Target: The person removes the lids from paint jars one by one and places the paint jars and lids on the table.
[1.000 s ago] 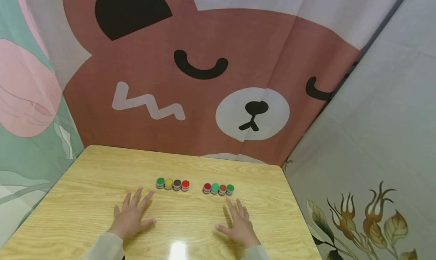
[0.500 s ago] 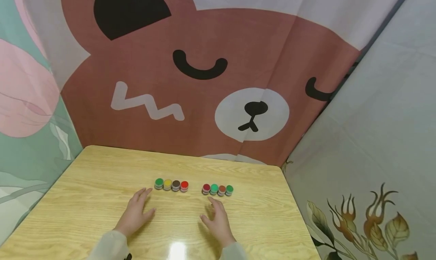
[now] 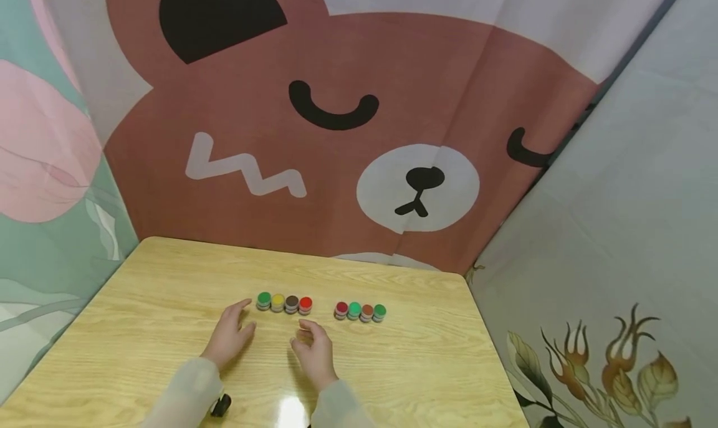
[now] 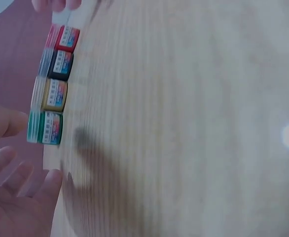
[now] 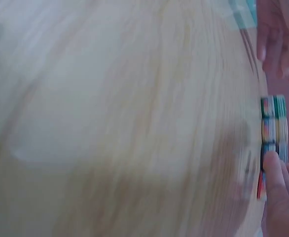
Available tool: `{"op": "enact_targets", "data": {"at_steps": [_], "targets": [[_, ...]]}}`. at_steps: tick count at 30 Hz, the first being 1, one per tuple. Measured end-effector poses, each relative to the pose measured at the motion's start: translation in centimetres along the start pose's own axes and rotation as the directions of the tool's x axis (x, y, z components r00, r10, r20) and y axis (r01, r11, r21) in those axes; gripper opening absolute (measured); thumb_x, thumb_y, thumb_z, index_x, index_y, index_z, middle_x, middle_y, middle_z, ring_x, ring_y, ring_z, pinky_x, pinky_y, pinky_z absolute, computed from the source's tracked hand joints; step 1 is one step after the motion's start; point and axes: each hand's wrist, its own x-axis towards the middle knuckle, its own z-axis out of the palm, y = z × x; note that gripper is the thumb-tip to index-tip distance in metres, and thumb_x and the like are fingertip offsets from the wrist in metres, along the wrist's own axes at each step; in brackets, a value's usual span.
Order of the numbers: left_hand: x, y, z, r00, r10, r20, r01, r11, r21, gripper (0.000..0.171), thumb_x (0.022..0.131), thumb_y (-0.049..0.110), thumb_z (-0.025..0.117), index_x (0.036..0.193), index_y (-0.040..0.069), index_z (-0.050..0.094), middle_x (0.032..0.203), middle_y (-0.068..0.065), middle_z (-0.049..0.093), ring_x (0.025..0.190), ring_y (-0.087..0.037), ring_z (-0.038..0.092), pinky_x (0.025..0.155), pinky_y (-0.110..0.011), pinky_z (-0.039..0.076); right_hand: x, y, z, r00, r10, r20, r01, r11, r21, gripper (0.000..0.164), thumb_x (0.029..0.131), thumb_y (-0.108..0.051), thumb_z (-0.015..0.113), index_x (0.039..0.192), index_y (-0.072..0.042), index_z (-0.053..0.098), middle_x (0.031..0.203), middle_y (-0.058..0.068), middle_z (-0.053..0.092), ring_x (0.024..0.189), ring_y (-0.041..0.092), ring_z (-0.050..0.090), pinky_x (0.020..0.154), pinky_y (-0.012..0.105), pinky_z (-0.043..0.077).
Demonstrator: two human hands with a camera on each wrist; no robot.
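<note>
Small paint jars with clear lids and printed labels stand in two short rows on the table. The left row runs from a green jar (image 3: 263,301) through a yellow jar (image 3: 277,303) and a dark brown jar (image 3: 291,304) to a red jar (image 3: 305,305). My left hand (image 3: 229,332) is held just left of the green jar, its fingers loosely bent and holding nothing. In front of the red jar, my right hand (image 3: 316,353) has its thumb and fingers apart with nothing between them. In the right wrist view its thumb (image 5: 275,173) overlaps the dark jar.
To the right is the second row: a dark red jar (image 3: 341,310), a light green jar (image 3: 354,311), an orange-brown jar (image 3: 366,313) and another green jar (image 3: 379,313). The wooden table (image 3: 426,366) ends at a bear-printed curtain (image 3: 252,222). A floral cloth (image 3: 594,260) hangs at right.
My right hand has moved left from the right row to the front of the left row. Both hands' spread fingers have drawn in; the left hand has edged up beside the green jar. The jars have stayed put.
</note>
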Motion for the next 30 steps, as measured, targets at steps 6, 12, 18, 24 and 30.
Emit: {"op": "enact_targets", "data": {"at_steps": [6,12,18,24,30], "targets": [[1.4,0.1,-0.5,1.0,0.021,0.017,-0.021,1.0,0.013,0.051,0.099,-0.006,0.05,0.147,-0.013,0.036,0.143,-0.042,0.038,0.128,-0.054,0.048,0.106,-0.061,0.044,1.0,-0.9,2.1,0.999,-0.031,0.041,0.033,0.999,-0.03,0.038,0.093,0.002,0.068,0.129,0.008,0.061,0.125,0.023,0.063,0.113,0.035,0.063,0.094,0.03,0.057],[2.4,0.3,-0.6,0.998,0.007,0.058,-0.006,1.0,-0.017,0.048,0.101,-0.007,0.044,0.147,-0.015,0.034,0.148,-0.04,0.037,0.131,-0.053,0.047,0.11,-0.061,0.041,1.9,-1.3,3.6,0.993,-0.015,0.12,0.021,0.999,-0.047,0.046,0.087,0.012,0.063,0.133,0.011,0.057,0.131,0.025,0.061,0.12,0.037,0.061,0.095,0.032,0.056],[2.7,1.1,-0.5,0.994,-0.044,0.1,0.051,0.996,-0.074,0.052,0.102,-0.005,0.038,0.15,-0.016,0.024,0.153,-0.039,0.029,0.138,-0.053,0.036,0.115,-0.062,0.031,2.4,-1.9,5.0,0.969,0.085,0.231,-0.092,0.995,0.022,0.061,0.085,0.012,0.06,0.144,0.011,0.046,0.142,0.029,0.053,0.133,0.041,0.051,0.104,0.042,0.052],[2.7,1.5,-0.3,0.993,-0.045,0.108,0.061,0.988,-0.145,0.055,0.099,-0.011,0.036,0.151,-0.017,0.02,0.153,-0.04,0.026,0.14,-0.054,0.032,0.116,-0.062,0.03,2.8,-2.5,6.1,0.951,0.117,0.285,-0.145,0.986,0.081,0.07,0.083,0.014,0.055,0.15,0.012,0.035,0.15,0.032,0.042,0.14,0.044,0.041,0.111,0.048,0.043],[2.6,1.6,-0.3,0.992,-0.045,0.117,0.064,0.985,-0.16,0.054,0.099,-0.011,0.036,0.151,-0.016,0.021,0.153,-0.039,0.028,0.141,-0.053,0.032,0.117,-0.063,0.029,3.1,-2.7,6.5,0.939,0.153,0.309,-0.182,0.981,0.067,0.078,0.08,0.014,0.053,0.154,0.01,0.029,0.156,0.031,0.033,0.143,0.044,0.035,0.114,0.047,0.04]]}}
